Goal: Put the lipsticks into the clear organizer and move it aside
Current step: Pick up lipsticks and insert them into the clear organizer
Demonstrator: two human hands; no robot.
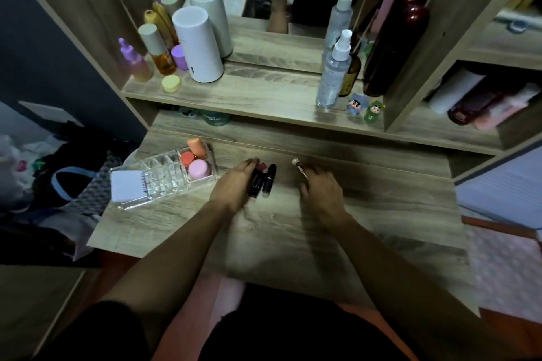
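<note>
**Wood-grain table, two hands among lipsticks**

Wood-grain table (381,199) filling the middle, with a raised shelf (249,97) behind it carrying a white cylinder (198,44) and spray bottles (334,70). Clear organizer (164,176) at the table's left edge, its small grid cells see-through, with a pink jar (198,168), a coral jar (187,158) and a peach bottle (197,147) at its far end and a white card (127,184) at its near end. Left hand (234,182) palm down, fingers curled over a dark lipstick (256,183), a reddish one (262,166) just beyond. Black lipstick (269,180) lying loose just right of them. Right hand (321,184) closed on a slim silver-tipped stick (299,167), tip pointing away.
</note>
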